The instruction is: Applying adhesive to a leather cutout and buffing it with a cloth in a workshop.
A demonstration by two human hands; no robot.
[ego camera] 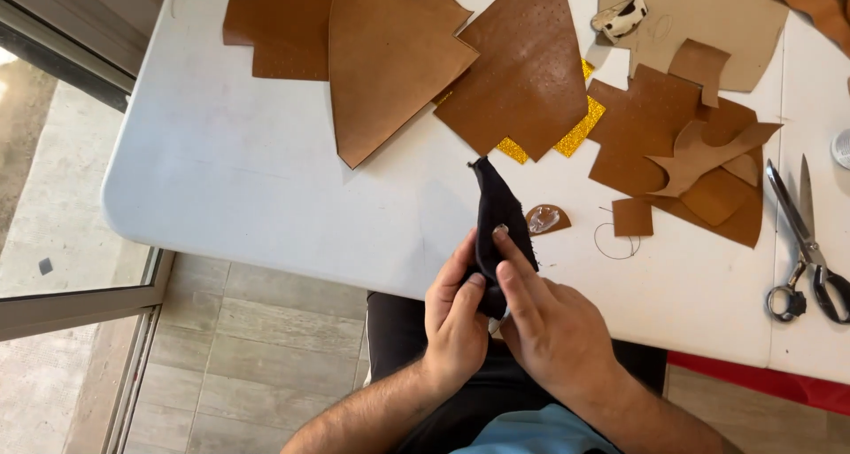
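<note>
My left hand (453, 317) and my right hand (551, 323) both grip a narrow strip of black fabric (494, 208) at its lower end, just off the near edge of the white table (257, 188). The strip stands upright, its pointed top over the table. My right index finger presses along the strip near a small pale spot. A small brown leather piece with a clear drop-shaped part (545, 218) lies just right of the strip.
Large brown leather cut-outs (398, 60) and a gold glitter sheet (580, 131) cover the far side of the table. Smaller leather scraps (699, 157) lie at right, a loop of thread (615, 240) nearby. Scissors (806, 241) rest open at the right edge. Tiled floor lies below.
</note>
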